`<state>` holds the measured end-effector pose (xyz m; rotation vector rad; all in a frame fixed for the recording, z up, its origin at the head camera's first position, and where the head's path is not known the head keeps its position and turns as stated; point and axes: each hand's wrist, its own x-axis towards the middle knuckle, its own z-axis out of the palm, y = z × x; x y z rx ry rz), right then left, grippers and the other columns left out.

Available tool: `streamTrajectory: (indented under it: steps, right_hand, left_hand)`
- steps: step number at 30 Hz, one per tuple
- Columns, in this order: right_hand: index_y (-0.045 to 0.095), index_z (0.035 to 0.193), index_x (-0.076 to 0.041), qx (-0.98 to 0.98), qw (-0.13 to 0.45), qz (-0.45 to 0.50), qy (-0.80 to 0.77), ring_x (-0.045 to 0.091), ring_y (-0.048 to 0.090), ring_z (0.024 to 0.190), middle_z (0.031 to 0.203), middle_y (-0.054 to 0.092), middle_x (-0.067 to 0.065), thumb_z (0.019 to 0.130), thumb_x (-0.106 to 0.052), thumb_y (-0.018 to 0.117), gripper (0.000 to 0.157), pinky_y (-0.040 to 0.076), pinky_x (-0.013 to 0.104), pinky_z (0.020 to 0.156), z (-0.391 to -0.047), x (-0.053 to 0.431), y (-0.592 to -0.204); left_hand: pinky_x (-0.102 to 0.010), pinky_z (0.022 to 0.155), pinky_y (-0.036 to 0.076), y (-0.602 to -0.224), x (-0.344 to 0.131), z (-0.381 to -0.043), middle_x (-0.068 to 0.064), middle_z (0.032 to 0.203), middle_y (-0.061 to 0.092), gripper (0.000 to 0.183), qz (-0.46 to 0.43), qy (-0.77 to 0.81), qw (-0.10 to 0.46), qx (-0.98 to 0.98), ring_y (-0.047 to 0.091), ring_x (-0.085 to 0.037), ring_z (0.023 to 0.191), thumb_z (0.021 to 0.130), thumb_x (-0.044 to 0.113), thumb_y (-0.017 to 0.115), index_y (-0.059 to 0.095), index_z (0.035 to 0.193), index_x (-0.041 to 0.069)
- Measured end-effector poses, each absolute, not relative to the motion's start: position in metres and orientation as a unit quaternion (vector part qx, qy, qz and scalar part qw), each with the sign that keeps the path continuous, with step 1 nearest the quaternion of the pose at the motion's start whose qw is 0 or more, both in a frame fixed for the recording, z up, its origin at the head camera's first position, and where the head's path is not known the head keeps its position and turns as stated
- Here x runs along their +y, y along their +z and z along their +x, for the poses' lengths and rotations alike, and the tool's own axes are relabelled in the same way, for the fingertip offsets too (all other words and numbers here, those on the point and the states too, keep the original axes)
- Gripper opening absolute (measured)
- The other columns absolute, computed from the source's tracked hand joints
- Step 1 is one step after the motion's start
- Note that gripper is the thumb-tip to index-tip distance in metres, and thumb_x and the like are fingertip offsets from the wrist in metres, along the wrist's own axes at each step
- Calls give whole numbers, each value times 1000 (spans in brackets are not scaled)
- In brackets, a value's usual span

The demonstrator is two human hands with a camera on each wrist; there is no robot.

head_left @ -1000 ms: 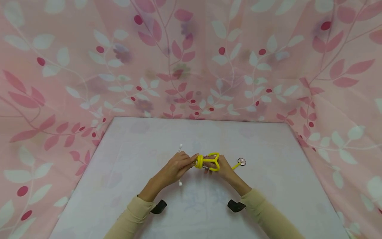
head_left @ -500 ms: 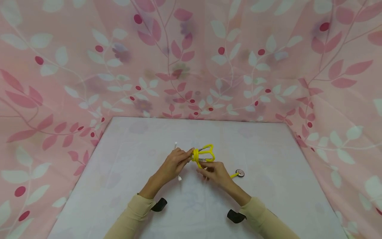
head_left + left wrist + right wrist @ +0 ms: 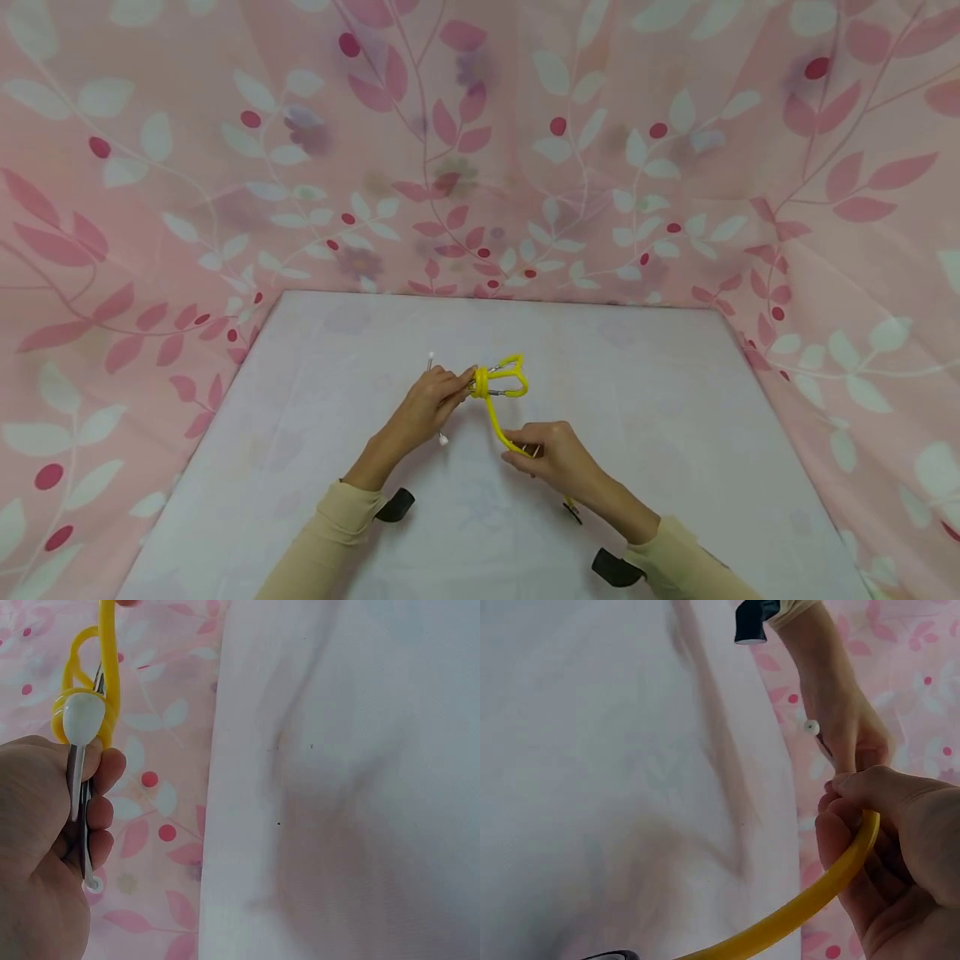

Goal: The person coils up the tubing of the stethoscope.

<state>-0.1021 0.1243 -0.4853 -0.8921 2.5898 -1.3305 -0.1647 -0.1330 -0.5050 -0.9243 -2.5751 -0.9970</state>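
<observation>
A stethoscope with yellow tubing [image 3: 481, 382] hangs above the table, folded up, with the tubing coiled round its metal ear tubes. My left hand [image 3: 427, 408] grips the ear tubes beside the coil. White ear tips [image 3: 431, 356] stick out on both sides of that hand; one ear tip [image 3: 84, 718] shows large in the left wrist view. To the lower right, my right hand [image 3: 558, 457] pinches the loose tubing, which runs down in a curve from the coil. Past that hand dangles the chest piece [image 3: 573, 512], seen nearly edge-on. A yellow tube [image 3: 795, 911] passes through the curled right fingers in the right wrist view.
The table [image 3: 360, 333] has a white cover. Pink floral cloth [image 3: 480, 150] hangs behind it and on both sides. A black wrist camera mount [image 3: 395, 505] sits at the left cuff, another black mount [image 3: 617, 568] at the right.
My right hand has moved down from the bundle, drawing a stretch of tubing out from the coil. The left hand has shifted slightly left with the bundle. The chest piece has swung lower.
</observation>
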Motion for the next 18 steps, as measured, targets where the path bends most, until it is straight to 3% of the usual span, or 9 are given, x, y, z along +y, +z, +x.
streamTrajectory:
  steps: [7, 13, 18]
  right_hand:
    - [76, 110, -8, 870, 49, -320, -371, -5, 56, 65, 79, 70, -7, 85, -13, 76, 26, 51, 16, 59, -96, 131, -453]
    - [76, 101, -13, 881, -7, -332, -336, -3, 51, 62, 78, 68, -8, 86, -13, 76, 15, 47, 16, 56, -104, 137, -422]
    - [76, 101, -11, 885, -55, -347, -306, 1, 54, 66, 86, 72, -3, 86, -18, 76, 17, 49, 16, 59, -118, 137, -406]
  left_hand:
    - [-19, 68, 43, -507, -134, -163, 5, 93, 72, 46, -322, -303, 128, -888, 46, -8, 80, 92, 17, 69, 59, 136, 13]
    - [-20, 68, 43, -502, -130, -159, 5, 92, 71, 45, -335, -290, 122, -888, 46, -8, 79, 90, 15, 70, 61, 134, 12]
    - [-20, 69, 43, -496, -126, -155, 5, 92, 71, 44, -350, -269, 100, -892, 48, -9, 80, 92, 18, 68, 60, 135, 12]
